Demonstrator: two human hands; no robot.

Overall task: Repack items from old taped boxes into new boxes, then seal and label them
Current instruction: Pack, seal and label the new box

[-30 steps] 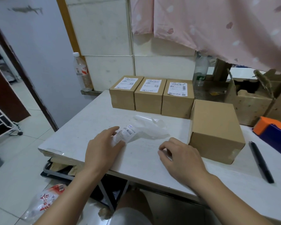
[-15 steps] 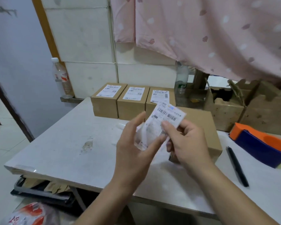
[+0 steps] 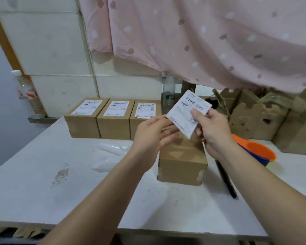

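A white shipping label [image 3: 186, 112] with barcodes is held in the air above a sealed, unlabelled brown box [image 3: 182, 163] on the white table [image 3: 60, 183]. My right hand [image 3: 210, 128] pinches the label's right edge with thumb on top. My left hand [image 3: 155, 131] touches the label's lower left corner with its fingertips. Three labelled brown boxes [image 3: 113, 119] stand in a row at the table's back, just left of the hands.
A clear plastic backing sheet [image 3: 111, 151] lies on the table left of the box. A black pen [image 3: 226, 181] lies right of it. An orange and blue tape dispenser [image 3: 254, 151] sits further right. Torn old cardboard boxes [image 3: 258, 121] stand at back right. Two bottles stand behind.
The hands picked the label up off the table, left its clear backing lying there, and carried the label right, over the unlabelled box. The view has shifted toward the box.
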